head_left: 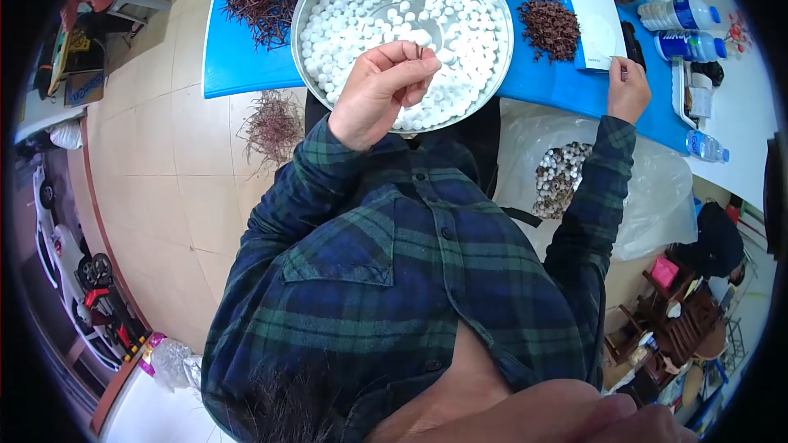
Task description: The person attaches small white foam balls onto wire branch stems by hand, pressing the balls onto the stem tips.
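Left hand: seems to pinch a white ball above the pan; loose fingers could drop it.
Right hand: at the box edge, its grasp I cannot tell; careless push could shift the box.

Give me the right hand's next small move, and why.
Probably bring the right hand from the near edge of the blue-edged white card towards the left hand: the left appears to pinch a white ball above the round metal pan, while the right sits well off to the side.
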